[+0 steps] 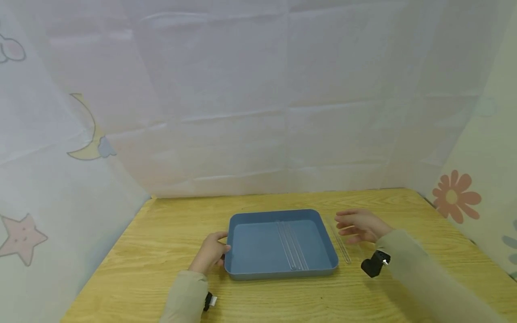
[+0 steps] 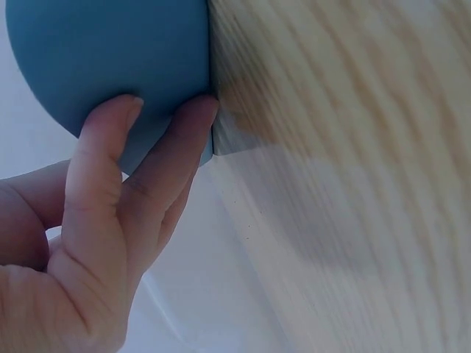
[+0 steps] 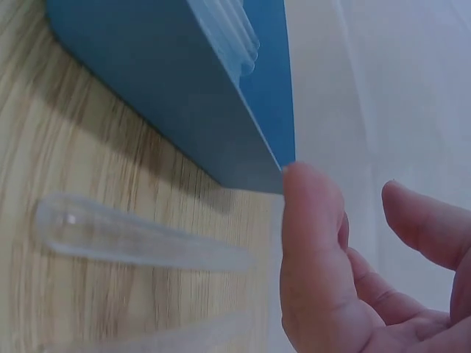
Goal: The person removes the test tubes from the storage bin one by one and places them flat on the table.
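A blue tray (image 1: 258, 273) lies on the table, with several clear glass test tubes (image 1: 291, 246) side by side in its right half. My left hand (image 1: 211, 252) grips the tray's left side; in the left wrist view its fingers (image 2: 103, 140) press the outer wall. To the right of the tray, my right hand (image 1: 361, 225) hovers with fingers parted and nothing held. Below it a loose test tube (image 1: 342, 244) lies on the wood, its rounded end toward me. The right wrist view shows this tube (image 3: 140, 235) and a blurred second tube (image 3: 176, 334) beside it.
The yellow wood-grain table (image 1: 169, 233) runs back to a pale hanging sheet (image 1: 226, 112). Printed sheets also stand at the left and right. A black camera mount (image 1: 373, 264) is strapped at my right wrist, another (image 1: 208, 301) at my left.
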Motion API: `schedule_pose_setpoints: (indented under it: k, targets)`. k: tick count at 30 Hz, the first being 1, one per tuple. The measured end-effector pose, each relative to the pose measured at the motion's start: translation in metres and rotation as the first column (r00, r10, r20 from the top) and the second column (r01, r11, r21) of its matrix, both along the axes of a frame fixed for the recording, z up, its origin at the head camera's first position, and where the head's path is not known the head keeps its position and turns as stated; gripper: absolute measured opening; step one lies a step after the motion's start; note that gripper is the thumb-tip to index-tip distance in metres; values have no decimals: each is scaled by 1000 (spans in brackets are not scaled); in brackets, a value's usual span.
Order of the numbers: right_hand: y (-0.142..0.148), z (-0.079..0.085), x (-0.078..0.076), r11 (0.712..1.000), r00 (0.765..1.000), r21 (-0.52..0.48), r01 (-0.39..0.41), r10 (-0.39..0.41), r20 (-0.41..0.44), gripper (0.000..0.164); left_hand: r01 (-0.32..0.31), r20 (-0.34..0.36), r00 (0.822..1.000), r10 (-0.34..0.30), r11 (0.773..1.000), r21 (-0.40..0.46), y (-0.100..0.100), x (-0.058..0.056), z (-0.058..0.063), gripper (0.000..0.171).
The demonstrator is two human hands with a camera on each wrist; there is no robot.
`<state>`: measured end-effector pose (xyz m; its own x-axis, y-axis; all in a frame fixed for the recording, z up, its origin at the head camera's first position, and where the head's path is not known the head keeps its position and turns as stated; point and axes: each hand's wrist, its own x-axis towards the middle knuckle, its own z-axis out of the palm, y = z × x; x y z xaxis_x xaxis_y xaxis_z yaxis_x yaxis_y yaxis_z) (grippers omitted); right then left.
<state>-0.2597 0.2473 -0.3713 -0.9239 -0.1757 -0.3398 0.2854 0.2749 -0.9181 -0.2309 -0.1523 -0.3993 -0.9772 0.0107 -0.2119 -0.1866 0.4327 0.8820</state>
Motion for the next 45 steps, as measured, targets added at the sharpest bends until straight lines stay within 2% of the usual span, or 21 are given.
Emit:
schedule_pose_setpoints:
  k: [10,16,32,45]
  targets:
    - [-19,-4,-3,998,1000,-58,12,-11,19,62,19,-4,1000,-19,1000,9,2,0,0,48]
    - [-27,-5,-2,996,1000,-86,-11,13,17,63,33,-7,999,-33,999,19,0,0,-1,48]
    - [-58,-1,-8,997,998,-61,-37,40,49,58,21,2,1000,-21,1000,-23,-1,0,0,49]
    - [-84,-1,-19,998,989,-41,-43,48,143,56,10,11,1000,-9,999,-33,-1,-1,0,49]
